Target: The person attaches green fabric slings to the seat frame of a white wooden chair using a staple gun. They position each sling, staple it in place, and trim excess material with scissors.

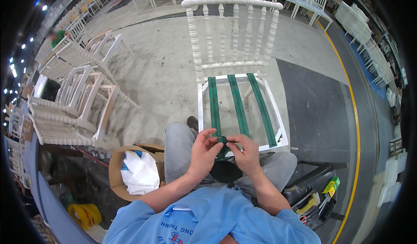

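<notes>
A short folded length of green webbing (222,140) is pinched between the thumbs and fingers of my left hand (202,153) and my right hand (246,154), just in front of my lap. Both hands are closed on it, close together, by the near edge of a white wooden chair (200,109). The chair stands upright facing me, with a turned spindle back (235,31). Three green webbing straps (237,105) run front to back across its open seat frame. Below my hands, a black rounded thing (226,172) lies between my thighs.
At my left is a cardboard box (116,174) with a white bag (141,172), and a yellow bucket (84,215). Several white chairs (65,118) lie stacked at left. A black tray of tools (310,205) stands at right. Far off, a person in green (56,37) is visible.
</notes>
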The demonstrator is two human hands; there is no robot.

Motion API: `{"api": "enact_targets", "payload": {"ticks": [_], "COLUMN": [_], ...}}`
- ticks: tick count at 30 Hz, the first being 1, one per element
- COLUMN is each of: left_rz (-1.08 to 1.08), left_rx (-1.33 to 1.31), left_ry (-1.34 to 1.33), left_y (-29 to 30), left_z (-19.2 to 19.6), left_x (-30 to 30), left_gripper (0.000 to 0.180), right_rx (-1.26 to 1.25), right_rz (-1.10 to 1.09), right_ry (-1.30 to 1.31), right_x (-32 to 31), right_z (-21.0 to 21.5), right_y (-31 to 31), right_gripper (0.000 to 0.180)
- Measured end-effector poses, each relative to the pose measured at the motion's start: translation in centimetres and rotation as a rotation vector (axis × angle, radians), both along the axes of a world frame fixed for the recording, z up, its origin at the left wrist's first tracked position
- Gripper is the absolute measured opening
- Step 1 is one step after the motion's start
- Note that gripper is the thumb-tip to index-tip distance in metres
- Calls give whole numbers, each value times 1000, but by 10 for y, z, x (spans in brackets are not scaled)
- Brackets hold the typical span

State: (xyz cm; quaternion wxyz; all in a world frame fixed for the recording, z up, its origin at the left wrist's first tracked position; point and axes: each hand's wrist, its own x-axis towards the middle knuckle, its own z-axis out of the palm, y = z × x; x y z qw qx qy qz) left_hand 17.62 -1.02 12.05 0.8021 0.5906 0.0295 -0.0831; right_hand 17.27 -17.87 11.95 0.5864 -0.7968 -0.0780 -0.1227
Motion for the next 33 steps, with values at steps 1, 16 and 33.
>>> {"api": "enact_targets", "payload": {"ticks": [1,16,33], "left_rz": [10,95,-11], "left_rx": [50,893,942], "left_ry": [-53,-704,-250], "left_y": [-2,-18,-43], "left_z": [-2,-13,-143], "left_x": [-2,46,251], "left_gripper": [47,18,31], "right_rx": [-18,-262,-495], "right_rz": [-2,60,17], "right_ry": [-22,-63,370], "right_x": [0,45,376], "right_z": [1,4,-148], "right_y": [-1,-28,-59], "right_gripper": [17,13,12]}}
